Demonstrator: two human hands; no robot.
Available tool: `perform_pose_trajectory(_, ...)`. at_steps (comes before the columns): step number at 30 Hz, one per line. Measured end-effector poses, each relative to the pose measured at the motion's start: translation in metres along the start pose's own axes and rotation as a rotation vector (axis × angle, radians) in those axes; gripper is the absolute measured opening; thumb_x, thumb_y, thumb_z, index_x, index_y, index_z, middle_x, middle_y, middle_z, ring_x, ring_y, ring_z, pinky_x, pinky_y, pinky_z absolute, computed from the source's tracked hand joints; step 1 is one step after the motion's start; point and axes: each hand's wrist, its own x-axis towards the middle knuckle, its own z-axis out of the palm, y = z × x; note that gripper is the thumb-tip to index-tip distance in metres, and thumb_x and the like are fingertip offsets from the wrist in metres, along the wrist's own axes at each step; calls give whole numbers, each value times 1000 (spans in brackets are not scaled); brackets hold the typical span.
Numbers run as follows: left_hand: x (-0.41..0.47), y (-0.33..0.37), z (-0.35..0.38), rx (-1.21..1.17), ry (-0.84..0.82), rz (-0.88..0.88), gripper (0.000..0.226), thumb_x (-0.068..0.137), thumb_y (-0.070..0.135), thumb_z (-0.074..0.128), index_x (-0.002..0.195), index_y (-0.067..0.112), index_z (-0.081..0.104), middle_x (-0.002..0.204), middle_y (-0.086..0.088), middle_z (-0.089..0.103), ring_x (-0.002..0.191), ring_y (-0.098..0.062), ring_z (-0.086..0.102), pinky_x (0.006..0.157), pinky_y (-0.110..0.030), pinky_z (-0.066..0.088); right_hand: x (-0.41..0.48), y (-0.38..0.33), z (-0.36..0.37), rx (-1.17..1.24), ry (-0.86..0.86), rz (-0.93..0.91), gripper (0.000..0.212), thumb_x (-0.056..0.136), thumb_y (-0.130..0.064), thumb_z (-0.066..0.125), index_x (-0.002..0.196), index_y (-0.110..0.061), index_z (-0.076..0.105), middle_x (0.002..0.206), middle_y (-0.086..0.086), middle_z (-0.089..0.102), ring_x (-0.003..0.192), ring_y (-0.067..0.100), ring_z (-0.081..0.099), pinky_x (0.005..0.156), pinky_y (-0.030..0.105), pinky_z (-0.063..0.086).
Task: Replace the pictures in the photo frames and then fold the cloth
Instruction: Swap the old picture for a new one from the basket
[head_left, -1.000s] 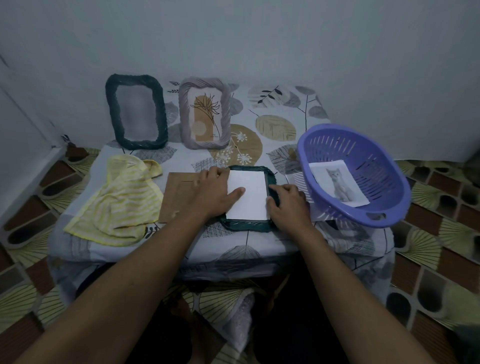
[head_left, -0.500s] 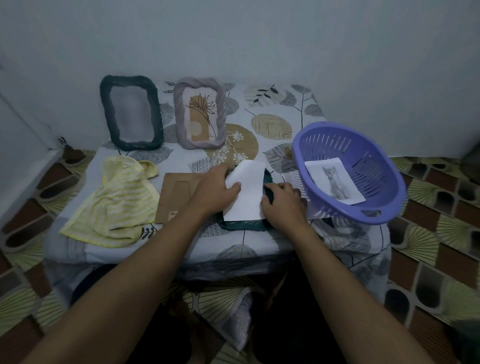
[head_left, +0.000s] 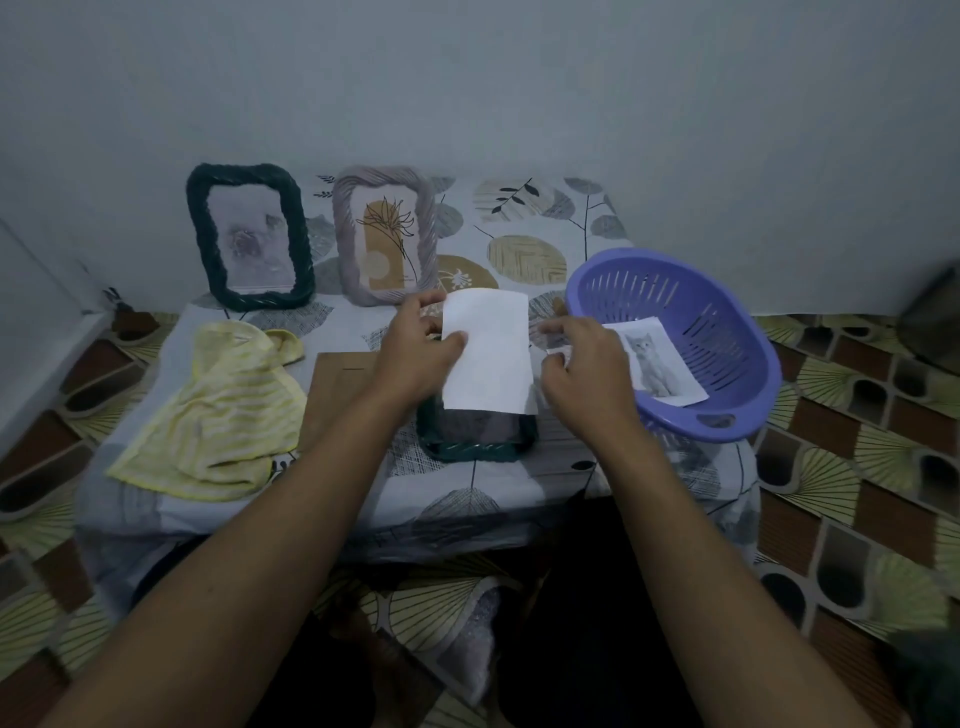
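One white sheet (head_left: 485, 353) in left hand (head_left: 415, 358)

White picture (head_left: 485, 353) above flat green frame (head_left: 475, 441); crumpled yellow cloth (head_left: 218, 405) leftward.

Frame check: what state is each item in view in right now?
White paper: held up, pinched by left hand.
Right hand: beside paper, grip unclear.
Flat green frame: lying down, back off.
Backing board: flat beside it.
Dark standing frame: upright, picture in.
Grey frame: upright, picture in.
Yellow cloth: crumpled, unfolded.
Purple basket: holding cat picture.
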Motion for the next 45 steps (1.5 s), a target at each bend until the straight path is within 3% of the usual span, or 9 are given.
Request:
perform_pose_trajectory(3, 4, 1, 14, -4, -28, -41, 49, 91, 7, 67, 133, 20, 44, 112, 0, 65, 94, -14, 67, 72, -33, 59, 1, 6, -21, -99, 35, 27, 40, 87, -11, 52, 123, -21, 65, 126, 6, 63, 119, 31, 50, 99, 42, 37)
perform_pose_trajectory(8, 15, -1, 44, 50, -64, -113, 46, 88, 5, 71, 126, 14, 48, 108, -8, 65, 98, -27, 67, 82, -49, 59, 8, 32, -43, -164, -261, 240, 56, 94, -34, 54, 148, -25, 43, 146, 4, 51, 127, 33, 50, 103, 48, 42)
perform_pose_trajectory(17, 26, 1, 99, 103, -48, -210, 38, 80, 3, 75, 106, 14, 49, 105, -12, 61, 94, -30, 66, 68, -50, 62, 14, 35, -61, -201, -213, 179, 29, 89, -24, 61, 113, -11, 72, 106, 10, 73, 99, 33, 65, 87, 47, 56)
perform_pose_trajectory(25, 22, -7, 123, 228, -53, -142, 27, 83, 10, 76, 94, 15, 52, 97, -5, 60, 89, -23, 59, 72, -34, 51, 21, 33, -64, -180, -149, 154, 31, 91, -25, 59, 113, -8, 70, 107, 10, 73, 102, 31, 66, 90, 47, 55)
perform_pose_trajectory(29, 20, -6, 128, 220, -40, -141, 19, 89, 18, 70, 78, 15, 55, 79, -8, 62, 80, -29, 64, 76, -39, 55, 20, 34, -54, -181, -178, 145, 31, 92, -27, 58, 114, -8, 69, 111, 8, 73, 106, 31, 65, 91, 45, 54)
perform_pose_trajectory(33, 21, -9, 126, 71, -97, -244, 37, 92, 3, 48, 55, 9, 49, 64, -13, 53, 60, -32, 63, 64, -57, 60, 18, 34, -48, -167, -230, 134, 32, 96, -28, 59, 122, -12, 68, 119, 8, 70, 112, 32, 63, 94, 46, 52)
perform_pose_trajectory(37, 19, -6, 120, 61, -219, -247, 29, 90, -8, 51, 63, 0, 55, 67, -17, 56, 61, -29, 59, 69, -53, 61, 17, 37, -44, -146, -281, 135, 37, 97, -29, 60, 131, -14, 64, 128, 4, 68, 118, 28, 61, 98, 48, 51)
perform_pose_trajectory(41, 28, -11, 116, 146, -200, -223, 12, 78, -11, 59, 67, -9, 64, 67, -18, 65, 69, -36, 72, 66, -58, 60, 17, 38, -44, -130, -283, 142, 40, 97, -29, 61, 135, -15, 61, 130, 1, 67, 121, 25, 60, 100, 47, 50)
perform_pose_trajectory(45, 31, -3, 111, 173, -91, -191, 17, 80, -9, 62, 74, 7, 66, 81, -22, 70, 74, -36, 73, 69, -55, 61, 17, 39, -46, -91, -285, 155, 37, 97, -34, 60, 129, -18, 66, 122, 0, 70, 115, 22, 62, 98, 41, 50)
